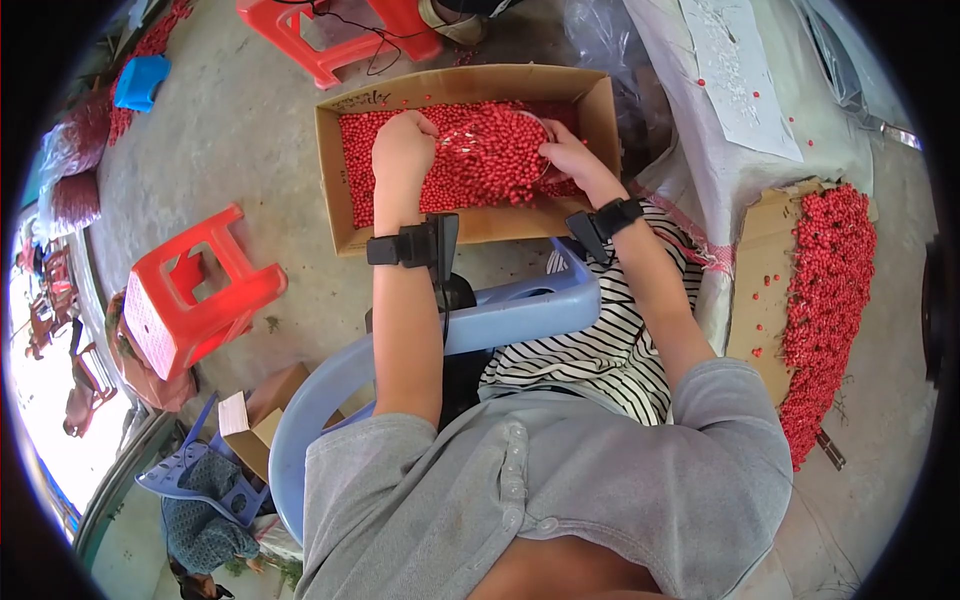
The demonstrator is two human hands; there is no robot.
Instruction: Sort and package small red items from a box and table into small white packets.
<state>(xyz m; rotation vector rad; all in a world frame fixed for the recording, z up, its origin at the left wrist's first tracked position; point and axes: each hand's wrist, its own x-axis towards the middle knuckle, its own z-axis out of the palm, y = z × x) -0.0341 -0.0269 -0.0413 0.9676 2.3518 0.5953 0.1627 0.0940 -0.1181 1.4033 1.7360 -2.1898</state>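
Observation:
A cardboard box (450, 228) in front of me holds a thick layer of small red beads or berries (385, 170). My left hand (403, 148) is over its left part, fingers curled closed; what they hold, if anything, is hidden. At the right, my right hand (572, 158) grips the edge of a round-rimmed container (547, 128). That container lies tilted in the box, heaped with red berries (500, 150) that spill toward its near side. Its walls are mostly hidden, so I cannot tell its material. Black bands are strapped around both my wrists.
A blue plastic chair (520, 318) stands between me and the box. Red stools (195, 290) are at the left and beyond the box (330, 40). At right, berry bunches (830, 290) lie on cardboard (765, 290) beside a white-covered surface (800, 165). Another person's shoe (455, 22) shows at the top.

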